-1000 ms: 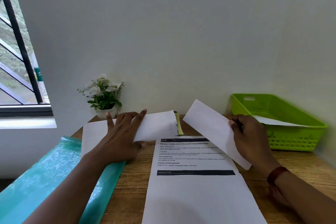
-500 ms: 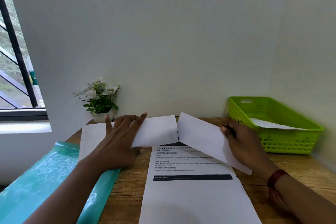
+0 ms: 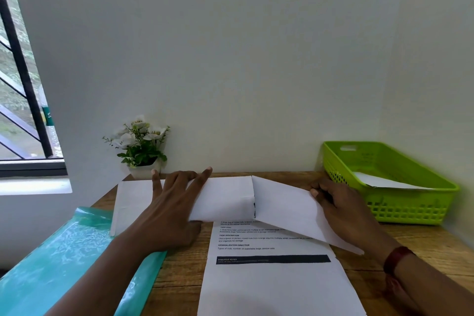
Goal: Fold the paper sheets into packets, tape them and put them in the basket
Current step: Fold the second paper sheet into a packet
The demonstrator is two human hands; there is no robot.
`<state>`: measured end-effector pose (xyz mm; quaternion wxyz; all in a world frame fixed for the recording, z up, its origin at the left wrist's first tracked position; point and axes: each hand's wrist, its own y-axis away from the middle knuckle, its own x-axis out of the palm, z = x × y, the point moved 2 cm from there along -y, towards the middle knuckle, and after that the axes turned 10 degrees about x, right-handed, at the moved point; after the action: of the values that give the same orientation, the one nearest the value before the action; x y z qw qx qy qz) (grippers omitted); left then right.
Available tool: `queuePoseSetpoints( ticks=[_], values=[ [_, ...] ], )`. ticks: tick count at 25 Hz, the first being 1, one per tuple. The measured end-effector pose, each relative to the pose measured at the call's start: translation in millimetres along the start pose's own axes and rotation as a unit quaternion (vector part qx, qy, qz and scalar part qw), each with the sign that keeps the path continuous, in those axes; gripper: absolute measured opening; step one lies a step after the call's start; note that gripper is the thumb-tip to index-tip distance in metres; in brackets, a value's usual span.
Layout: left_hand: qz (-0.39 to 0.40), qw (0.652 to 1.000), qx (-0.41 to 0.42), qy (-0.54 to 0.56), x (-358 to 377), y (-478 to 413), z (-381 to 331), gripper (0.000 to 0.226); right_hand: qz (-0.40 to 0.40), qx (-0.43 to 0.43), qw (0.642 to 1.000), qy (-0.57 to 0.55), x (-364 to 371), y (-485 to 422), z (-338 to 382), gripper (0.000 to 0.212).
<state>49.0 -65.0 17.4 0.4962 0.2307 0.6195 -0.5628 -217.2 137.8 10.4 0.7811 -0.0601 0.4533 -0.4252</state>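
Note:
A folded white paper sheet lies across the far part of the wooden table. My left hand presses flat on its left half with straight fingers. My right hand pinches the right flap of the same sheet and holds it tilted down toward the middle fold. A printed sheet lies flat in front, partly under the flap. The green basket stands at the right with one white packet inside.
A teal plastic folder lies at the left front, partly under my left forearm. A small potted white flower stands against the wall behind the paper. A window is at far left.
My right hand has swung the right flap down and leftward until its edge meets the left half's edge. The left hand has stayed pressing in place.

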Motion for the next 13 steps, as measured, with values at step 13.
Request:
queuePoseSetpoints(
  ticks=[13],
  values=[
    [0.022, 1.0, -0.009, 0.016, -0.8, 1.0, -1.9, 0.109, 0.036, -0.005, 0.999, -0.011, -4.2, -1.3, -3.1, 0.025]
  ],
)
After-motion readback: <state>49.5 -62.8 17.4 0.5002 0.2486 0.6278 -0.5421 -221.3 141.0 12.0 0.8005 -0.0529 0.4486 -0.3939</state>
